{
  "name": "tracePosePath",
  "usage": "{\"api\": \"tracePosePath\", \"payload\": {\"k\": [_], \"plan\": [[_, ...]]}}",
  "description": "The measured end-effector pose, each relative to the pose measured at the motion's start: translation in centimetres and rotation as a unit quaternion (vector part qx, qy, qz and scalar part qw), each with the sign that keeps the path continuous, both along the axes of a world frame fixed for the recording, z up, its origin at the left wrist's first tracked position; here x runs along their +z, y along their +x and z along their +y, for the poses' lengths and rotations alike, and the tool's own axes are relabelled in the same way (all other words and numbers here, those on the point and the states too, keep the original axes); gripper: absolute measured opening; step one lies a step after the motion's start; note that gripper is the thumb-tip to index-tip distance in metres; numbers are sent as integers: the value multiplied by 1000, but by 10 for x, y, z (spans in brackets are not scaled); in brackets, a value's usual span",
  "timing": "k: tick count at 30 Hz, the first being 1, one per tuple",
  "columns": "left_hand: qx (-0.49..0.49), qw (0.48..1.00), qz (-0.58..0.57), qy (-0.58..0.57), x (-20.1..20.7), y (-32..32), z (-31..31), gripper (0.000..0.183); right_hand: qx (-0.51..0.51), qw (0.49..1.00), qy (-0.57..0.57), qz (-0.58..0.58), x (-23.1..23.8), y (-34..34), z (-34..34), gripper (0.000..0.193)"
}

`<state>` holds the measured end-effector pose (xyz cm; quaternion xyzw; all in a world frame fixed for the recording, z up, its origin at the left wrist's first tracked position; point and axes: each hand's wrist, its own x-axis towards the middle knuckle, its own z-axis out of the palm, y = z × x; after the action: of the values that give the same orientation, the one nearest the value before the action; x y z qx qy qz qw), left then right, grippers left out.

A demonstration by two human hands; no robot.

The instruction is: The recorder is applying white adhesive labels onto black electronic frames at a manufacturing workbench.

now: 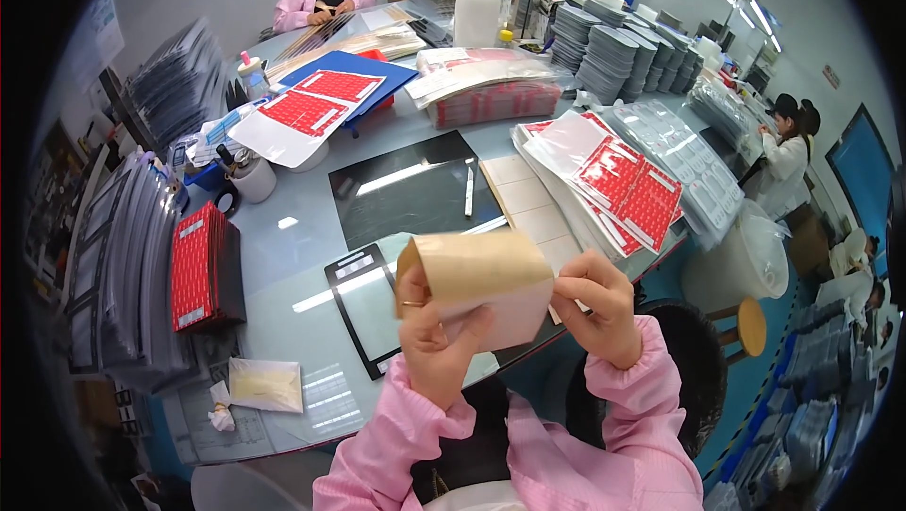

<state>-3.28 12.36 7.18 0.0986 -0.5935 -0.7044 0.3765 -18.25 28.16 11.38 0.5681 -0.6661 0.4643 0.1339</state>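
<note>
In front of me I hold up a bent sheet (477,266), tan on its upper part and whitish below. My left hand (439,336) grips its lower left side, with a ring on one finger. At its right edge my right hand (601,306) has thumb and forefinger pinched together on the sheet's corner. Below, on the table, lies a black-framed glass panel (357,308), partly hidden by the sheet and my left hand. Just beyond is a black mat (401,195) with a white pen-like stick (469,192) on it.
Red-and-white printed sheets (628,185) lie in a pile to the right. At left stand a red-faced stack (196,266) and tall grey stacked panels (132,266). A small clear packet (266,385) lies near the front edge. A black bin (675,369) stands below right. Co-workers sit across the table.
</note>
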Motion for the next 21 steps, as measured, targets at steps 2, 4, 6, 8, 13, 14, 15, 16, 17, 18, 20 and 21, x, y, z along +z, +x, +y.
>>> {"api": "tracePosePath", "payload": {"k": [2, 4, 6, 8, 13, 14, 15, 16, 17, 18, 20, 21], "plan": [[5, 1000, 17, 8, 4, 3, 1, 28, 7, 1000, -11, 3, 5, 2, 2, 17], [-24, 999, 38, 15, 13, 3, 2, 29, 25, 999, -19, -27, 7, -1, 9, 17], [-38, 999, 24, 13, 14, 4, 3, 28, 48, 997, -31, -57, 12, 3, 10, 17], [-56, 998, 10, 14, 16, 2, 5, 28, 63, 991, -40, -107, 17, 12, 7, 16], [93, 971, -29, -220, 23, -1, -3, 27, 57, 986, -30, -154, 6, 8, 17, 14], [96, 970, -33, -222, 25, 2, -11, 27, 66, 977, -27, -201, 5, 6, 22, 12], [134, 939, -1, -316, 25, 2, -18, 31, 70, 967, -21, -245, 3, 5, 25, 11], [170, 898, 32, -406, 25, 1, -23, 35, 69, 966, -20, -247, 3, 5, 26, 11], [186, 866, 44, -461, 29, 0, -21, 33, 95, 959, -23, -266, 3, 5, 27, 9], [185, 867, 42, -461, 33, 0, -22, 33, 121, 951, -25, -285, 3, 5, 27, 7], [63, 836, 27, -545, 43, 2, -26, 36, 123, 949, -27, -289, 4, 8, 25, 7], [62, 856, 36, -512, 47, 1, -22, 26, 122, 949, -29, -291, 5, 9, 25, 6]]}}
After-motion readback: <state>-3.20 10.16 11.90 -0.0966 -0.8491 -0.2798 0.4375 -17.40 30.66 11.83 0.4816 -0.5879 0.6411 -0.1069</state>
